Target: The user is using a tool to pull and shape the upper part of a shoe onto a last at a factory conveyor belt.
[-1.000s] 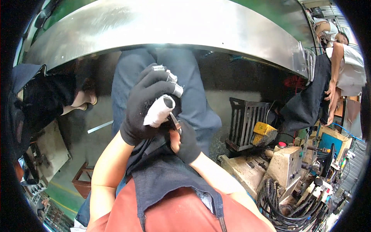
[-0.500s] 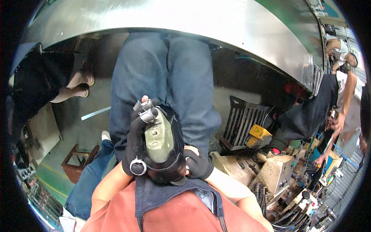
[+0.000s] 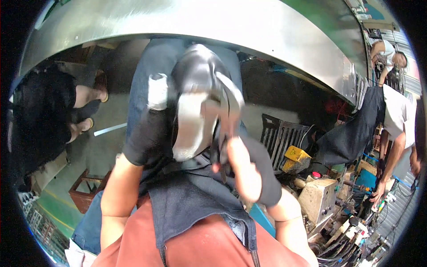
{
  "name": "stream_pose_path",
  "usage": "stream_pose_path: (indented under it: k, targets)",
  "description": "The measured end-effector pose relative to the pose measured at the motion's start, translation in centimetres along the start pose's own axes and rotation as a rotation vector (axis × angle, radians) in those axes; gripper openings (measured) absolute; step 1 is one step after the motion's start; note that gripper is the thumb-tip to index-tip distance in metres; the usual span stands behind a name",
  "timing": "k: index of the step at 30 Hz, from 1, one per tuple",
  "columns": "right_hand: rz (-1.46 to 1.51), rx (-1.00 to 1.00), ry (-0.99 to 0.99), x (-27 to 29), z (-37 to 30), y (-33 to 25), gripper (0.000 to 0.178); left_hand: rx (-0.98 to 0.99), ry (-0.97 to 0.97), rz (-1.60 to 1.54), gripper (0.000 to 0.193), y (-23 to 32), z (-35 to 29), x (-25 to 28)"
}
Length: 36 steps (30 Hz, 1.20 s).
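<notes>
my left hand [image 3: 149, 133], in a black glove, is closed along the left side of the shoe [image 3: 192, 124]; one white-wrapped digit [image 3: 158, 91] stands up beside it, and the other fingers are hidden from me. the shoe is over my thighs, pale underside toward me, its glossy black end toward the steel bench [image 3: 307, 49]. my right hand [image 3: 255, 167] is wrapped tight round the handles of metal pincers [image 3: 228, 122], whose head is at the shoe's right side. blur hides whether the jaws bite or even touch, so i cannot tell.

to do this well, i'd let the left grip carry all the steadying, with the wrapped digit out of the pincers' line. i'd set the head square to the rim and work in short, even moves from the wrist; a twist or a slip could scuff the glossy black, i think.

for room: the bench edge lies just past the shoe's far end, so i'd swing back toward my navy apron [image 3: 191, 191] instead. on my right, a machine with a red button [image 3: 316, 175] sits just beyond my forearm, so that elbow should be tucked in. on my left, floor shows between my thigh and a wooden stool [image 3: 82, 202], with more slack for moving.
</notes>
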State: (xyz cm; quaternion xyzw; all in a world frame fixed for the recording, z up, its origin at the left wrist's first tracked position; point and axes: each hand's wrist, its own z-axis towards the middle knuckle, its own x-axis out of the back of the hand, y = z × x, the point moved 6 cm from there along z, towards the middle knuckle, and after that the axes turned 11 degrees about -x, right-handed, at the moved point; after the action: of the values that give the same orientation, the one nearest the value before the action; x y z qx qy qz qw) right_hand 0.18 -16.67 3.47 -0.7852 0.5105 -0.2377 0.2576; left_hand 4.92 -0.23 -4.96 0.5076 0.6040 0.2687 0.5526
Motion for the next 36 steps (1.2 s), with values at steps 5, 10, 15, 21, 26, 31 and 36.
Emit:
stream_pose_path:
  k: [5,10,15,21,26,31,36]
  targets:
    - [0.377,-0.172,-0.069,1.6,8.4,4.4,0.051,-0.372,0.178,1.094,0.066,-4.0,-0.7,0.0]
    - [-0.090,0.122,-0.176,4.6,7.5,2.8,0.043,-0.247,0.148,0.609,0.084,-5.3,-1.7,1.5]
    - [-0.785,0.304,-0.233,5.1,7.3,0.9,0.039,-0.393,0.151,0.980,0.087,-4.4,-2.7,-2.0]
    - [-1.211,0.633,0.210,5.6,10.5,1.3,0.049,-0.482,0.123,1.021,0.088,-5.5,-1.4,-1.0]
    - [-1.056,0.704,0.032,6.4,11.0,2.0,0.039,-0.342,0.190,0.663,0.071,-5.6,1.2,0.3]
    - [-0.573,-0.226,-0.498,8.5,8.7,2.8,0.052,-0.521,0.095,1.098,0.069,-4.2,1.4,-2.5]
    - [-1.368,0.189,-0.185,7.0,5.3,-6.6,0.050,-0.460,0.111,1.142,0.083,-3.4,1.9,-1.8]
